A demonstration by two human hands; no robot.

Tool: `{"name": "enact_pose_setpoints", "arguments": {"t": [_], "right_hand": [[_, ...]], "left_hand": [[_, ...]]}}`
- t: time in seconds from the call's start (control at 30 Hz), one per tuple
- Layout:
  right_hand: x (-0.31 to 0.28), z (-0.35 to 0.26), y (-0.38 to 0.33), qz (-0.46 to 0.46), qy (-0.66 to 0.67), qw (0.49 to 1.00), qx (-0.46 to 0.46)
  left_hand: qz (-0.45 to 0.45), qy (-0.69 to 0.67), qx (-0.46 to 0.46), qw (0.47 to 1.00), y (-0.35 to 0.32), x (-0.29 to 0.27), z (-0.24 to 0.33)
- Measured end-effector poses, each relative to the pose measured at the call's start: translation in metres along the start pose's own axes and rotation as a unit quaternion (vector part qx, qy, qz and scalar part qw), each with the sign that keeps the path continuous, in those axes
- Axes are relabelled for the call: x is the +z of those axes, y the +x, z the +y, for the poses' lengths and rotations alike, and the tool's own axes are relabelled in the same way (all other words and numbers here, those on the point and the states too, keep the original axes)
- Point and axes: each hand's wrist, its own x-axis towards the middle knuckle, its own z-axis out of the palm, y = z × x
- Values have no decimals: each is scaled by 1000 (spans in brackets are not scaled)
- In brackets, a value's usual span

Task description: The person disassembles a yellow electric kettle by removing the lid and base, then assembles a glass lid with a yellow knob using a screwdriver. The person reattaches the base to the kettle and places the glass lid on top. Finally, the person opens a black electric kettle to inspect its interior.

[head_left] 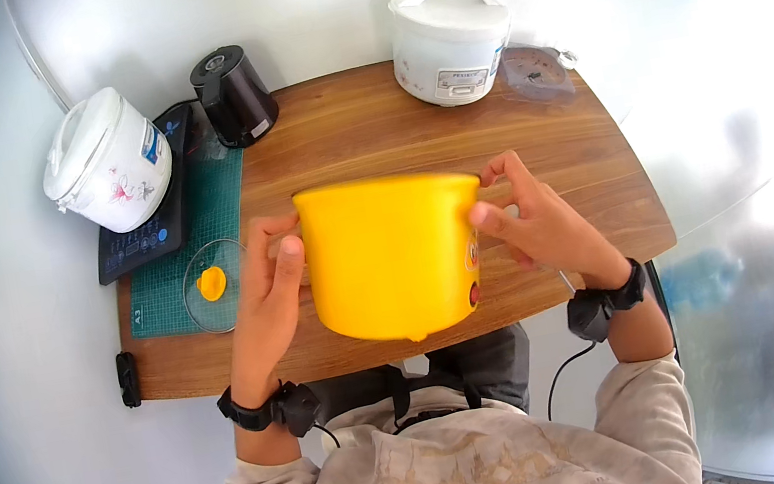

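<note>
A yellow pot [390, 262] is held up over the front of the wooden table, its side facing me and its rim at the top. My left hand [268, 271] grips it at the left edge, thumb near the wall. On the right edge, close below the rim, my right hand [530, 214] pinches it between thumb and fingers. Red buttons or markings show low on the pot's right side. Its inside is hidden from me. Left of my left hand lies a round glass lid [196, 307] with a yellow knob.
A white rice cooker [113, 164] stands on a black induction cooktop [140, 246] at the left, over a green cutting mat [227, 191]. Behind are a dark kettle [235, 99], a second white rice cooker [449, 45] and a clear plastic container [538, 74]. The table [340, 138] has a curved right edge.
</note>
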Motion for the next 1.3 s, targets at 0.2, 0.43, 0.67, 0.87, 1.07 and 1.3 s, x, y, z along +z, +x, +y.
{"name": "enact_pose_setpoints", "arguments": {"t": [0.2,0.43,0.67,0.87,1.07,1.3], "right_hand": [[0,0,10,13,32,999,-23],[11,34,37,38,-32,994,-101],[22,50,60,30,-62,991,-116],[24,52,72,20,-73,990,-118],[27,60,77,30,-84,988,-124],[14,67,78,55,1,998,-27]], "left_hand": [[-30,-80,75,993,23,-3,-35],[-45,-88,42,994,20,10,-64],[-30,-101,34,994,25,8,-87],[-17,-76,44,996,30,6,-91],[-21,-99,26,995,28,5,-92],[98,167,53,980,15,-46,-108]]}}
